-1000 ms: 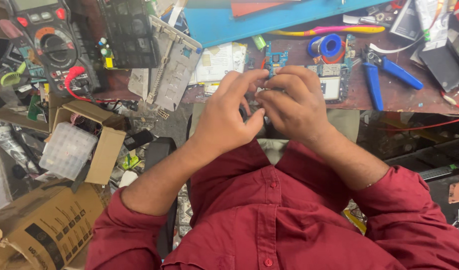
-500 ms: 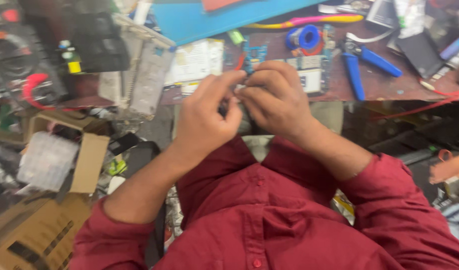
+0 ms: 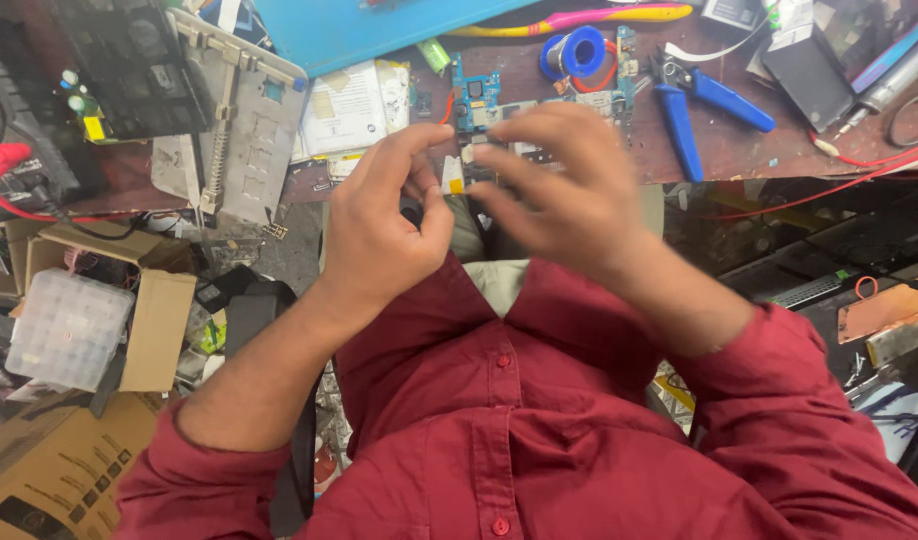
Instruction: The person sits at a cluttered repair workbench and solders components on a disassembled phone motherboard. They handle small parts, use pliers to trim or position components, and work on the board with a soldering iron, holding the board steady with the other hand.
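Fingers of the left hand [image 3: 384, 235] curl in, thumb and forefinger pinching narrow around a small part [image 3: 453, 176] with a yellow tip — it sits at the fingertips, just below the blue circuit board [image 3: 475, 97]. Right of that board, the right hand [image 3: 569, 195] is blurred, fingers spread loose and holding nothing, near the part; farther right lie blue-handled pliers [image 3: 701, 108].

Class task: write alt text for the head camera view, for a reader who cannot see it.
A person in a red shirt holds the left hand and blurred right hand apart before a cluttered workbench with circuit boards, blue-handled pliers and a blue solder spool.
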Available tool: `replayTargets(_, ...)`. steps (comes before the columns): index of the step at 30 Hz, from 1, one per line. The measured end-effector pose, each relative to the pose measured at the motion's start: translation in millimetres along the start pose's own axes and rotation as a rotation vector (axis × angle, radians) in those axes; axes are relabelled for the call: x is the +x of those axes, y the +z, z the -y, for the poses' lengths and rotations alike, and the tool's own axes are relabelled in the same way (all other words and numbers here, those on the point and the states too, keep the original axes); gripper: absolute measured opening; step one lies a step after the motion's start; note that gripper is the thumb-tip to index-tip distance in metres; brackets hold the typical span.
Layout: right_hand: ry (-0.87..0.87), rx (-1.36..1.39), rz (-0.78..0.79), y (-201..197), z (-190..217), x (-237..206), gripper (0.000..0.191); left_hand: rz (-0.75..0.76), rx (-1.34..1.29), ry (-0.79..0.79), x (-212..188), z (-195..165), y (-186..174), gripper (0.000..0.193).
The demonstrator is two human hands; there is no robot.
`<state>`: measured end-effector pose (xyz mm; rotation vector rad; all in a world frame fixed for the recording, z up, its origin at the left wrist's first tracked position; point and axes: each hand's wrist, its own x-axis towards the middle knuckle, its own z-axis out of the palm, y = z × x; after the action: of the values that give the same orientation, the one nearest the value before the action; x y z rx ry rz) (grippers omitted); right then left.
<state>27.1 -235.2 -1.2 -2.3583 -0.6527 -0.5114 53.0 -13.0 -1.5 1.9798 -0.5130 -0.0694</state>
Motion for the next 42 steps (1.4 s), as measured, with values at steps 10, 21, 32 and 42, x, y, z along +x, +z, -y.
replayTargets(10,0.314,-0.503,0.122,-86.9,-52.8,-63.9,0.041,-0.008,-0.066,-0.021,-4.0,5.3,1.6,0.049)
replayTargets(21,0.238,-0.562,0.171,-94.6,-76.0,-86.5,0.041,-0.001,-0.096,-0.014,-4.4,8.7,0.4,0.048)
replayTargets(32,0.790,0.266,0.214,-124.8,-35.3,-78.6,0.044,0.004,-0.140,-0.021,-4.0,11.4,-2.5,0.050)
replayTargets(42,0.684,0.710,0.545,-51.6,3.5,-70.2,0.044,0.046,-0.117,0.013,10.4,11.1,-10.7,0.046)
